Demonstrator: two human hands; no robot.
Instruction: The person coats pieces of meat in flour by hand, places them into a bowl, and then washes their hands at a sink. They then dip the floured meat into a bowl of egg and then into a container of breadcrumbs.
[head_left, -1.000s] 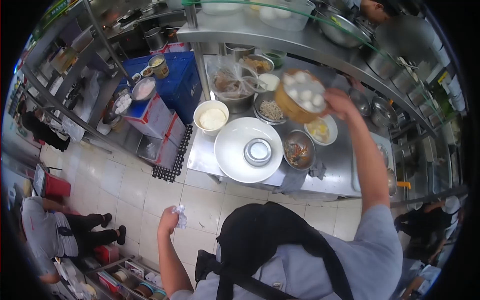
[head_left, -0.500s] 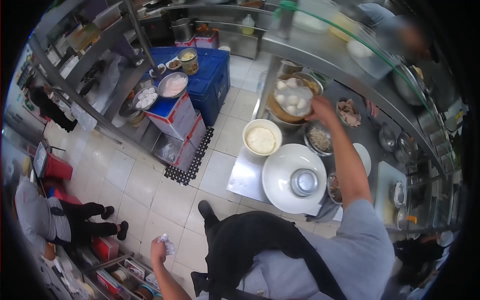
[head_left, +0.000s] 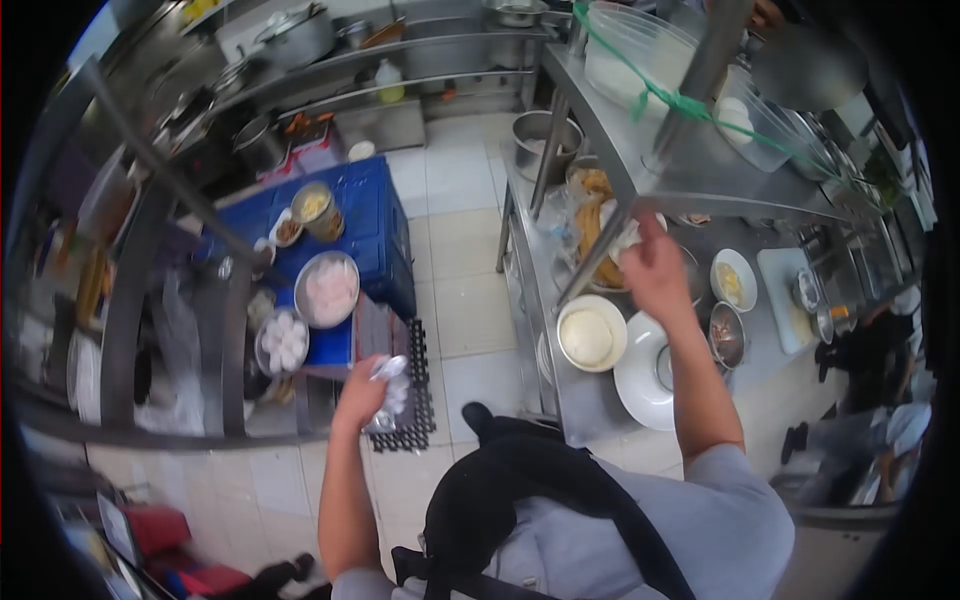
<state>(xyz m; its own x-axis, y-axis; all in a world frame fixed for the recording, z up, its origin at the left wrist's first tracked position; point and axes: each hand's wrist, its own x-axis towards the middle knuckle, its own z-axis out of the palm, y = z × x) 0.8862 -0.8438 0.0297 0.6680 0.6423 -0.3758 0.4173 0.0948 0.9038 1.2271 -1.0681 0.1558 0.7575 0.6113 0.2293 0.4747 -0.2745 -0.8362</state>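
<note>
My left hand [head_left: 360, 398] is closed round a crumpled whitish, shiny thing [head_left: 392, 384], perhaps plastic or cloth. It is out over the floor mat, close to a bowl of white balls [head_left: 283, 342] and a bowl of pale pink food [head_left: 328, 290]. My right hand [head_left: 655, 275] is raised beside the shelf post, at the near edge of a wide pan holding something yellow-brown [head_left: 597, 215] and white pieces. Blur hides its fingers. Below it stand a white tub of pale dough-like food [head_left: 588, 337] and a large white bowl [head_left: 632, 385].
A steel shelf [head_left: 620, 120] with plastic tubs overhangs the right counter. A bowl of yellow food [head_left: 733, 282], a metal bowl [head_left: 727, 335] and a cutting board [head_left: 785, 300] lie further right. On the left is a blue chest [head_left: 370, 215]. Other people stand at right.
My view has turned. My left hand has risen from low over the floor to beside the bowls on the left. My right hand has drawn back a little from the white balls in the pan.
</note>
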